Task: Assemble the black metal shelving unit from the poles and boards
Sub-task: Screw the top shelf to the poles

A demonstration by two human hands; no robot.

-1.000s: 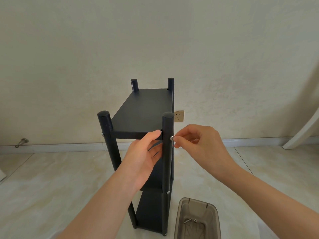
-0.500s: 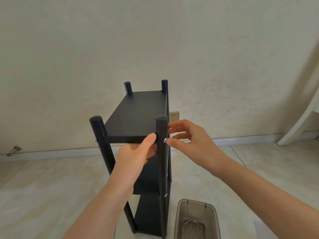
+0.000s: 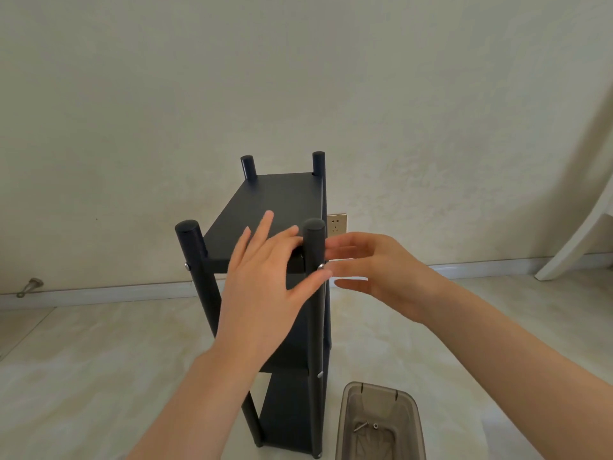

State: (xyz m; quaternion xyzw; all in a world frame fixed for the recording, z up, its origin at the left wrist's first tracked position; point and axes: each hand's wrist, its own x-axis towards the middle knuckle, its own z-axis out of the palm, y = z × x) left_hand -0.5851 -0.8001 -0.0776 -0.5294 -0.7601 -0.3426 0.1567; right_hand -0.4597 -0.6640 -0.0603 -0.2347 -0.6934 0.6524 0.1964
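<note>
Black shelf (image 3: 278,207) stands built; both hands, left (image 3: 265,277) and right (image 3: 374,270), spread empty by the top screw (image 3: 320,267), likely needing tightening.

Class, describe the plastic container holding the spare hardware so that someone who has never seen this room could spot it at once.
Start at the black shelving unit standing before the pale wall. Look down to the floor by its near right pole: the container sits there, a smoky translucent tub with rounded corners. It is the only see-through thing, and a loose screw lies inside.
</note>
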